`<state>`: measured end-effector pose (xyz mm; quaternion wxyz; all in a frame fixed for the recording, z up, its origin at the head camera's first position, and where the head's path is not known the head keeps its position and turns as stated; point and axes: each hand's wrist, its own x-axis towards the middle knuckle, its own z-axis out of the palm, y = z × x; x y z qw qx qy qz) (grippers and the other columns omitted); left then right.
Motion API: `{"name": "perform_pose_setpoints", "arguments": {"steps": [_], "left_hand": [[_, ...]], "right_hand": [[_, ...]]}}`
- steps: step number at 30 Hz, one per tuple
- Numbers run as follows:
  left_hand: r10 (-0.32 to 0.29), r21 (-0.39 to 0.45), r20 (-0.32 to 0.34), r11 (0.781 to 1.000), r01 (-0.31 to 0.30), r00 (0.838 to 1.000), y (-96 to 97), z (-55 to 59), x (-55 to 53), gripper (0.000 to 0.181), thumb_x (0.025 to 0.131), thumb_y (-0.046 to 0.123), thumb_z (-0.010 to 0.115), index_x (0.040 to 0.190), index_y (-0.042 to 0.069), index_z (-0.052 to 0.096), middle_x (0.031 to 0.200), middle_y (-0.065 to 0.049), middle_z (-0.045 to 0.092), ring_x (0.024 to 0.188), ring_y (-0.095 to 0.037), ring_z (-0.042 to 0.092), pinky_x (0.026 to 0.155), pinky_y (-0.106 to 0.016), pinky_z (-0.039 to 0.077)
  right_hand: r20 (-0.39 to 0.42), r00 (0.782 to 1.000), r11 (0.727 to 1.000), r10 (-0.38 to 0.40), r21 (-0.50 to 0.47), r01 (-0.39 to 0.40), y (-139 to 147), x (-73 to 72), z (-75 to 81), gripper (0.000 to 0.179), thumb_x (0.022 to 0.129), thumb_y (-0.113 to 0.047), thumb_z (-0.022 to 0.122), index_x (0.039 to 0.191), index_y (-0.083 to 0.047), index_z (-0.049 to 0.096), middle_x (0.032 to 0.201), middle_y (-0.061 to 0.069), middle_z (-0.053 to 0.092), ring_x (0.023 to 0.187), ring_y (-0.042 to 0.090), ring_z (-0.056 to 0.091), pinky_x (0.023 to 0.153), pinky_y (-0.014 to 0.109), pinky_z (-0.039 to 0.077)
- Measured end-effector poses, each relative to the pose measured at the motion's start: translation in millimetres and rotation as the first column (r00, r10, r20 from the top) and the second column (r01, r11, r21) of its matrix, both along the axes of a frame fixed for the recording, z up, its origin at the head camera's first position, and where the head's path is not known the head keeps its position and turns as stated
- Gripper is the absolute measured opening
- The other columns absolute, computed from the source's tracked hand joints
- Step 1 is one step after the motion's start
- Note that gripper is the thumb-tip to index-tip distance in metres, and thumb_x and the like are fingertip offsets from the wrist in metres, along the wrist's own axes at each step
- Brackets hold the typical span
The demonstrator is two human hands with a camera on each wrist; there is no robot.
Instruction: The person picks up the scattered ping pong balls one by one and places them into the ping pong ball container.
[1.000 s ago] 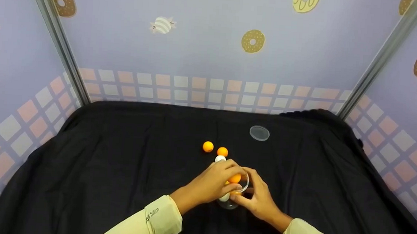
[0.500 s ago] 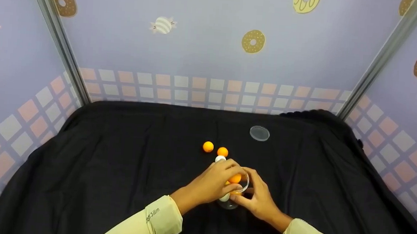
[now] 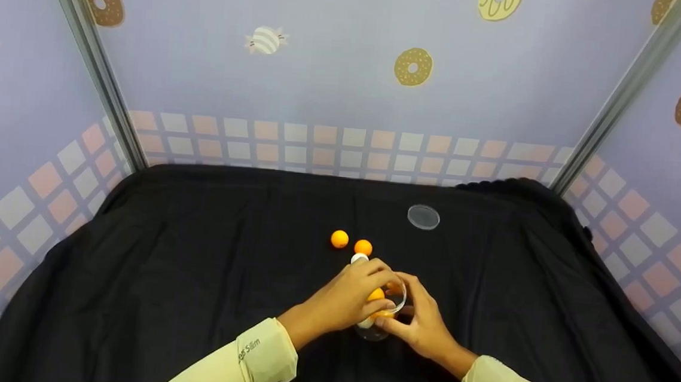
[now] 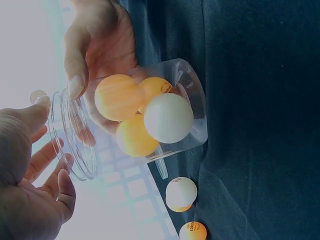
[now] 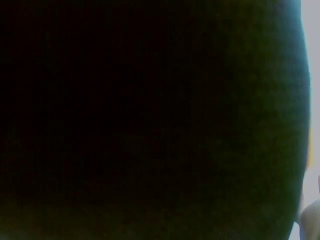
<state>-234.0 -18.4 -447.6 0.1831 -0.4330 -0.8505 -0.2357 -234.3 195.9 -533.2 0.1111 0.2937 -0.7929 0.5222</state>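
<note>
A clear plastic jar (image 3: pixel 371 334) stands between the two hands, with orange balls (image 4: pixel 118 97) and a white ball (image 4: pixel 168 118) inside, which look like ping-pong balls. My right hand (image 3: pixel 424 325) grips the jar near its neck, thumb on the near side. Over the mouth lies my left hand (image 3: pixel 336 298); its loosely bent fingers and thumb are at the ridged rim (image 4: pixel 80 150), with no ball between them in the left wrist view. Dark, close fabric blocks most of the right wrist view.
Beyond the left hand, an orange ball (image 3: pixel 339 239), another orange ball (image 3: pixel 363 248) and a white ball (image 3: pixel 360 257) lie on the black cloth (image 3: pixel 190 276). A clear round lid (image 3: pixel 424 217) lies farther back. Patterned walls (image 3: pixel 347 95) close in the table.
The orange ball at the jar's mouth has dropped lower inside, let go by my left hand. Both hands have kept almost the same place, and the loose balls and lid have not moved.
</note>
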Motion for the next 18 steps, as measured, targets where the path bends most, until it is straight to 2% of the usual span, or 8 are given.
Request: {"name": "perform_pose_setpoints", "arguments": {"steps": [5,12,18], "left_hand": [[-0.003,0.002,-0.005,1.0,0.003,1.0,0.3,0.2,-0.8,0.03,0.093,0.036,0.073,0.117,0.018,0.07,0.112,0.004,0.065,0.097,-0.016,0.06,0.087,-0.032,0.054],[-0.002,-0.011,0.019,1.0,0.002,1.0,-0.1,-0.2,-0.9,0.031,0.093,0.037,0.073,0.118,0.019,0.07,0.114,0.004,0.064,0.1,-0.016,0.06,0.088,-0.034,0.053],[0.0,-0.011,0.037,1.0,0.0,0.999,-0.5,1.5,-0.2,0.031,0.091,0.036,0.075,0.116,0.019,0.069,0.113,0.004,0.064,0.101,-0.016,0.06,0.09,-0.034,0.053]], "right_hand": [[0.005,1.0,1.0,-0.011,-0.002,0.011,0.0,-0.2,-0.1,0.075,0.081,-0.024,0.088,0.144,-0.022,0.047,0.131,0.003,0.059,0.113,0.03,0.066,0.074,0.031,0.063],[0.014,1.0,1.0,-0.024,0.011,0.024,1.0,-0.8,-2.5,0.075,0.081,-0.026,0.088,0.144,-0.025,0.047,0.13,0.004,0.059,0.112,0.029,0.066,0.075,0.031,0.063],[0.012,1.0,1.0,-0.007,0.012,0.007,1.0,-0.8,-2.0,0.075,0.082,-0.024,0.087,0.145,-0.022,0.046,0.128,0.011,0.06,0.112,0.03,0.066,0.076,0.032,0.063]]}}
